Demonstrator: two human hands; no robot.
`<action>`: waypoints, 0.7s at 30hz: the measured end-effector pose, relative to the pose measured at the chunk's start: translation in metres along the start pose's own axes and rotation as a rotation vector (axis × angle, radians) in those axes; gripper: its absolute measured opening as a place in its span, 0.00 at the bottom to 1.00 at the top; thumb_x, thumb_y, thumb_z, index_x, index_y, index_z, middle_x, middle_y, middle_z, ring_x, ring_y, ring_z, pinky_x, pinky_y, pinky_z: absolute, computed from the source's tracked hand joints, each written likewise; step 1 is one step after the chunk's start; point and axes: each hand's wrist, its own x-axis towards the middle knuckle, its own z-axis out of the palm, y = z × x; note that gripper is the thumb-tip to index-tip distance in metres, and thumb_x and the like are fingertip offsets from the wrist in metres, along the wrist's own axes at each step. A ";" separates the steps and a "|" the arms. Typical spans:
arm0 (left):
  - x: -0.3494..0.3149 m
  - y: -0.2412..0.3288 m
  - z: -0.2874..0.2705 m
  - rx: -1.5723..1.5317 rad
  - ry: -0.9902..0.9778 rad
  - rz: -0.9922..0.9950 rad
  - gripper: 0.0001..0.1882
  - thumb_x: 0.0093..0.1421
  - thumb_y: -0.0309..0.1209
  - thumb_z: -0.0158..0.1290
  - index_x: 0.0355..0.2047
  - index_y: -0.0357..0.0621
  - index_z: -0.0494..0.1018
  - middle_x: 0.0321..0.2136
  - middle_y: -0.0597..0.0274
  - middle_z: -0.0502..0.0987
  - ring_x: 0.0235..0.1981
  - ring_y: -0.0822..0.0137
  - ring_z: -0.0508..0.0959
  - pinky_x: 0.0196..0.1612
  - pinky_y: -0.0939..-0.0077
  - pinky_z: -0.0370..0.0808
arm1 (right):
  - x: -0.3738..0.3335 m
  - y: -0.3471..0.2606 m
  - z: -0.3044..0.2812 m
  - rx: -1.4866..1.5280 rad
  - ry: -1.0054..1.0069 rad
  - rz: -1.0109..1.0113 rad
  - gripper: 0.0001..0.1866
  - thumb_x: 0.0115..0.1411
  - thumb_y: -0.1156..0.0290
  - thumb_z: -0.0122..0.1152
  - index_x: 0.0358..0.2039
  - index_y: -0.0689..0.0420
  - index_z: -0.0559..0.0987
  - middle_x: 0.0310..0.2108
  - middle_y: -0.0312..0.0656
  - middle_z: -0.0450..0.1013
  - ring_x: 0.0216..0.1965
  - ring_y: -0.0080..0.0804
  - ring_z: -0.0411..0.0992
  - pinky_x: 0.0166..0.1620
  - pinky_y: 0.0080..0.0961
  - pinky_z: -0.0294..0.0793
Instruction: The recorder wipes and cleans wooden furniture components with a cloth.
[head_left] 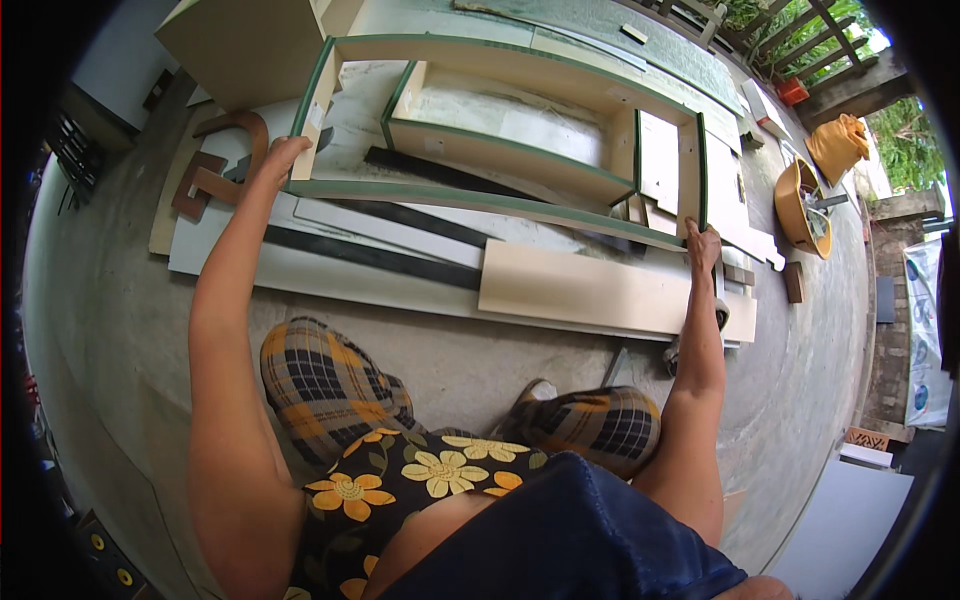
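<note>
Both my arms reach forward to a large rectangular frame of cream boards with green edges (692, 165). My left hand (287, 158) is closed on its near left corner. At the near right corner, my right hand (703, 243) grips the same frame, fingers wrapped on the board's end. Within the frame's outline shows a smaller cream box frame with green edges (510, 158); I cannot tell whether the two are joined. Under the large frame lie white and cream panels and dark strips, partly hidden by it.
A cream panel (580, 290) and a dark strip (370, 258) lie nearest my knees. Curved brown wood (250, 130) is by my left hand. To the right are a yellow helmet-like container (803, 210), an orange sack (838, 148) and a wood block (794, 283). A large cream cabinet (245, 50) stands far left.
</note>
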 end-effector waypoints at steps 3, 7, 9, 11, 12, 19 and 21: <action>0.027 0.020 0.012 0.000 0.011 -0.046 0.22 0.48 0.35 0.52 0.37 0.26 0.71 0.27 0.47 0.76 0.25 0.57 0.78 0.29 0.64 0.76 | 0.026 -0.010 0.017 0.053 -0.078 0.073 0.29 0.49 0.51 0.59 0.36 0.69 0.77 0.41 0.63 0.72 0.44 0.57 0.71 0.49 0.40 0.67; 0.064 0.036 0.021 0.044 0.055 -0.087 0.24 0.45 0.32 0.53 0.39 0.23 0.69 0.31 0.45 0.76 0.29 0.55 0.79 0.32 0.64 0.76 | 0.058 -0.017 0.035 -0.057 -0.029 0.090 0.28 0.47 0.51 0.60 0.35 0.67 0.78 0.40 0.62 0.73 0.44 0.56 0.71 0.49 0.40 0.68; 0.075 0.037 0.032 0.024 0.028 -0.081 0.24 0.45 0.32 0.53 0.40 0.22 0.69 0.32 0.44 0.76 0.29 0.54 0.79 0.33 0.64 0.76 | 0.063 -0.018 0.035 -0.011 -0.098 0.104 0.26 0.46 0.53 0.60 0.34 0.66 0.79 0.38 0.61 0.74 0.44 0.55 0.72 0.49 0.41 0.69; 0.087 0.037 0.050 -0.003 -0.019 -0.072 0.25 0.45 0.32 0.53 0.41 0.22 0.69 0.32 0.43 0.76 0.30 0.54 0.79 0.34 0.63 0.76 | 0.074 -0.014 0.036 -0.001 -0.069 0.131 0.25 0.46 0.54 0.59 0.33 0.66 0.79 0.37 0.61 0.74 0.42 0.55 0.72 0.47 0.41 0.70; 0.094 0.037 0.045 0.016 -0.015 -0.075 0.25 0.45 0.32 0.53 0.41 0.22 0.69 0.33 0.43 0.75 0.31 0.53 0.79 0.35 0.63 0.76 | 0.076 -0.016 0.037 -0.012 -0.064 0.131 0.25 0.46 0.54 0.59 0.33 0.66 0.79 0.37 0.61 0.74 0.42 0.56 0.72 0.47 0.41 0.70; 0.127 0.034 0.049 0.062 -0.032 -0.081 0.26 0.45 0.32 0.52 0.42 0.22 0.69 0.34 0.42 0.75 0.33 0.53 0.78 0.37 0.61 0.74 | 0.081 -0.033 0.041 -0.015 -0.007 0.175 0.25 0.46 0.56 0.58 0.36 0.65 0.78 0.40 0.59 0.74 0.44 0.54 0.72 0.48 0.41 0.70; 0.129 0.032 0.052 0.053 -0.041 -0.068 0.26 0.45 0.32 0.52 0.42 0.22 0.69 0.34 0.43 0.75 0.33 0.53 0.78 0.37 0.61 0.74 | 0.082 -0.035 0.041 -0.025 -0.006 0.192 0.25 0.45 0.56 0.58 0.37 0.66 0.78 0.40 0.59 0.74 0.44 0.54 0.72 0.48 0.41 0.70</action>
